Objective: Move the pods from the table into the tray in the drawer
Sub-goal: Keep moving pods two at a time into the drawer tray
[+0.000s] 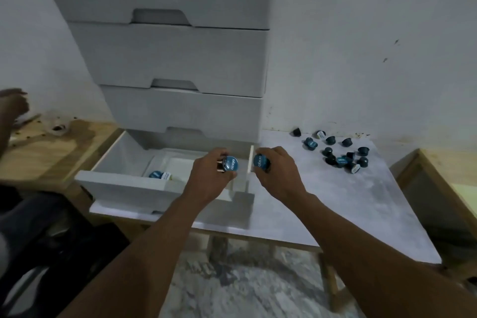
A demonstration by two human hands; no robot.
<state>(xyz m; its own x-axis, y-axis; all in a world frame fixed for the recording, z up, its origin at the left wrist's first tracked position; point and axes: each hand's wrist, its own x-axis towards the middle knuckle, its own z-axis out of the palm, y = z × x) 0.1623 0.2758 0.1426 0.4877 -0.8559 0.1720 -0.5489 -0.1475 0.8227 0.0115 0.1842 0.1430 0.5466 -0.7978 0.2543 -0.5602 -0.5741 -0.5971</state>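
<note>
Far left, the open drawer (121, 186): the white tray (180, 166) is sat inside, w/ two pods (160, 175) laid at its near-left corner. Over the drawer's right part, a blue-lidded pod (230, 163) is pinched by the left hand (209, 175), fingers curled round its sides, foil lid facing up. Just past the drawer's right wall, a second pod (260, 161) is gripped the same way by the right hand (277, 166). Further right, a dozen-ish loose pods (338, 153) are clustered on the table (296, 209). Prob v. light, stiff little cups. The foil likely dents easily, so they're best taken by the sidewalls/rim, not pressed on the lid.
</note>
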